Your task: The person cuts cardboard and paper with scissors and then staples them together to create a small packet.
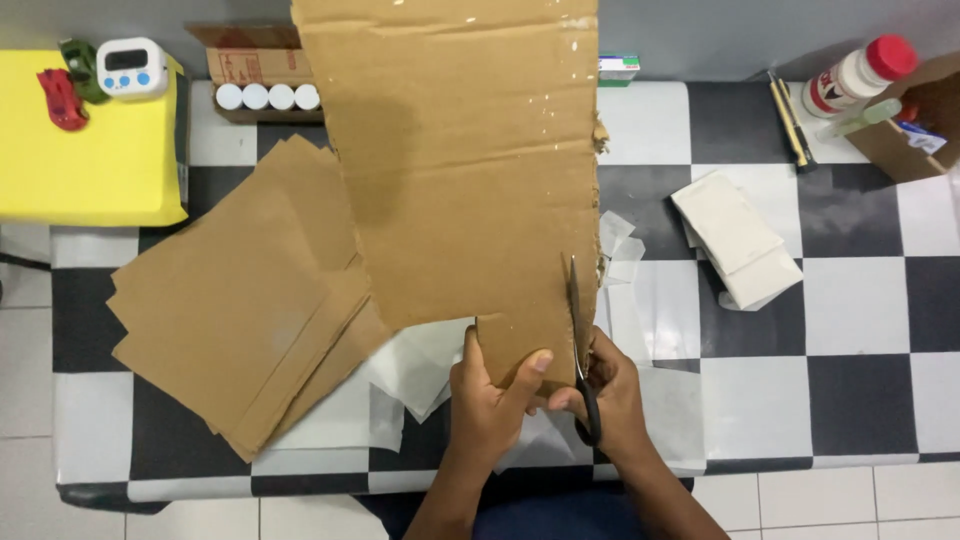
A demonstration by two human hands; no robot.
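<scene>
Left hand (492,398) pinches the bottom edge of a big cardboard sheet (465,170), thumb on top, fingers under it, closed on the sheet. Right hand (608,398) is closed around the black handles of scissors (578,340), blades pointing up away from the person and partly open, set into the sheet near its right edge, a cut line runs up from the bottom there. The sheet is held over the middle of the checkered table (860,330) and stands up toward the far wall, top edge out of view, right edge ragged with white flecks.

Stack of cut cardboard pieces (240,300) lies on the table left of the sheet, fanned out, partly under it. White paper scraps (415,365) lie under and beside the hands, more scraps (622,245) just right of the sheet. A folded white cloth or paper pad (738,240) sits well right of the hands. Far right: white bottle with red cap (860,72) lying tilted by a brown box (925,125), a utility knife (791,118) near it. Far left a yellow box (90,140) with a white timer (130,68) and a red clip (60,98) on top. A row of white caps (266,97) in a small carton at the back
</scene>
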